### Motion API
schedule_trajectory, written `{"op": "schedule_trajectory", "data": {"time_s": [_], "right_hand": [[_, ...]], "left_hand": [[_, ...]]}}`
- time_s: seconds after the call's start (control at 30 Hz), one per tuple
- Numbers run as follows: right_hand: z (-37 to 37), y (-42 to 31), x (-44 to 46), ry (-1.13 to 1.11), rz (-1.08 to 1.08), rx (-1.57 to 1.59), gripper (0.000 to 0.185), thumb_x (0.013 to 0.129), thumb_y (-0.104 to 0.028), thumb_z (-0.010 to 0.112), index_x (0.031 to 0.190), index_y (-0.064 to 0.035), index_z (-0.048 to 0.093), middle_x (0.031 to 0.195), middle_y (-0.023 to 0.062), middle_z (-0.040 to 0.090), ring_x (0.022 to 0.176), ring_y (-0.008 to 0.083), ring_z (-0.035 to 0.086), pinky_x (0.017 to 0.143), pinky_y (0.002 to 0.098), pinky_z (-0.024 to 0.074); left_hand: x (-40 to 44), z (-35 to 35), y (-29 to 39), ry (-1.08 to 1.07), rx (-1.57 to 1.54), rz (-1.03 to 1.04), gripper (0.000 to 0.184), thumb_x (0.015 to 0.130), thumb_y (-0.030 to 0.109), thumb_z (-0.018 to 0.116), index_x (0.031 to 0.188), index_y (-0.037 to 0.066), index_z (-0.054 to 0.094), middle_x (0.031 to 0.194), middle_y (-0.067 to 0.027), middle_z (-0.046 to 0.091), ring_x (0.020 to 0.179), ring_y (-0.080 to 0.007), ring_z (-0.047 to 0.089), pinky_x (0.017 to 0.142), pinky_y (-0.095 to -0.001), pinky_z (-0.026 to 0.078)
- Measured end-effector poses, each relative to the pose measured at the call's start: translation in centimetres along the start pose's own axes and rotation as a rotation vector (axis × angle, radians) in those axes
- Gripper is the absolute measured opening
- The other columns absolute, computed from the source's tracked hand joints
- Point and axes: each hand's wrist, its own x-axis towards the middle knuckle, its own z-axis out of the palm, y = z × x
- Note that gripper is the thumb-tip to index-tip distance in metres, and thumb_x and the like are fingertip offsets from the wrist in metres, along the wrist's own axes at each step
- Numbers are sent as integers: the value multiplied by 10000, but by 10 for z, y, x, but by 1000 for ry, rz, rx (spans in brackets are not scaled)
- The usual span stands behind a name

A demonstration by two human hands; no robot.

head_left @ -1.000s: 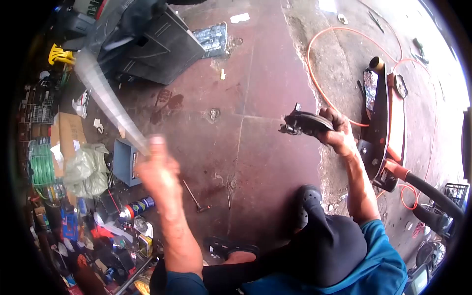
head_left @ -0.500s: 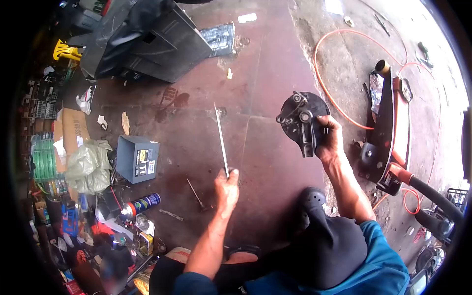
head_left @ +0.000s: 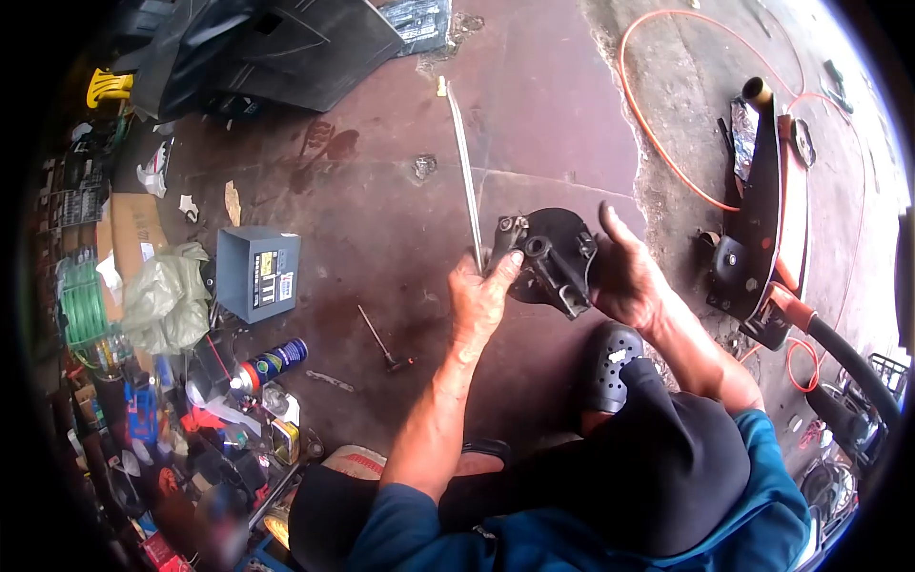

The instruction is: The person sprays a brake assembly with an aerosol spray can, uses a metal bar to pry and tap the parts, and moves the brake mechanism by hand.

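A round black metal part (head_left: pixel 551 250), with a raised boss and a lever arm, is held in front of me above the reddish floor. My left hand (head_left: pixel 481 294) grips its left edge with the thumb on top, and also holds a long thin metal rod (head_left: pixel 463 157) that points away from me. At the part's right edge is my right hand (head_left: pixel 629 276), its thumb raised and apart; its other fingers are partly hidden beside and behind the part.
A blue-grey box (head_left: pixel 257 275), a spray can (head_left: pixel 276 362) and a T-shaped tool (head_left: pixel 389 357) are on the left. Clutter fills the lower left. A large black plastic piece (head_left: pixel 295 48) lies ahead. An orange hose (head_left: pixel 658 157) and a red-and-black jack (head_left: pixel 762 229) are on the right.
The rod has swung in from the left, and my left hand has taken hold of the black part. The part has moved left and lower, and my right hand's thumb has come off it.
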Motion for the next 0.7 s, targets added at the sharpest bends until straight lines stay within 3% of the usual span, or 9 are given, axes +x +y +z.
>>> {"op": "schedule_trajectory", "data": {"time_s": [0.07,0.17,0.3,0.33,0.4,0.43,0.53,0.6,0.7], "right_hand": [[-5,12,-7,65,-160,-310,712,919,-610,480,1325,-26,451,1181,123,581,1078,238,580,925,386,486],[-20,8,-11,145,-196,-335,758,897,-622,510,1357,-23,437,1196,130,575,1073,244,571,962,372,455],[-37,-35,-33,7,7,-391,612,933,-445,558,1287,49,487,1177,147,591,1082,225,572,775,441,550],[-35,-36,-40,254,-58,-577,617,878,-296,633,1362,24,422,1300,163,517,1208,276,499,898,460,507],[-41,-16,-36,348,-529,-1316,734,782,-171,693,1420,-18,362,1400,165,430,1306,317,402,1025,486,412],[-26,-12,-33,299,-636,-1453,844,702,-126,738,1441,-53,339,1415,165,415,1335,330,368,1092,473,329],[8,-19,-13,-74,-1043,-1887,828,608,-148,793,1354,-38,452,1314,193,488,1260,375,441,1069,455,360],[13,-26,-3,-195,-780,-1900,656,598,-173,805,1188,-58,543,1054,149,630,1011,337,603,884,413,485],[19,-29,3,-293,-900,-1951,462,634,-160,801,1025,-55,581,934,123,626,877,299,629,749,387,513]], "left_hand": [[-6,3,20,1,142,-3,308,832,268,754,875,-22,656,722,-28,625,678,-103,525,620,-298,453],[-13,10,23,-14,85,66,312,850,278,743,840,-7,616,685,-46,627,630,-117,528,582,-311,449],[-11,7,30,-51,-11,-39,303,860,275,734,805,1,616,677,-18,619,644,-106,539,601,-290,457],[-5,3,30,-35,-44,-115,300,854,277,740,798,5,628,617,-7,588,550,-95,524,509,-280,434],[1,-11,37,-95,-177,-372,286,847,265,746,806,3,639,546,4,535,422,-80,459,385,-274,363],[2,-14,35,-144,-274,-346,318,839,249,737,866,-47,624,652,-48,567,404,-72,407,336,-243,319],[2,-16,36,-197,-180,-358,346,832,321,758,819,0,628,512,13,496,359,-69,405,325,-261,292],[-1,-19,36,-266,-123,-360,452,830,434,735,850,-2,618,523,15,487,373,-62,404,332,-254,293],[-3,-23,27,-225,-100,-309,509,868,528,646,889,22,596,593,-9,536,394,-66,421,340,-222,294]]}}
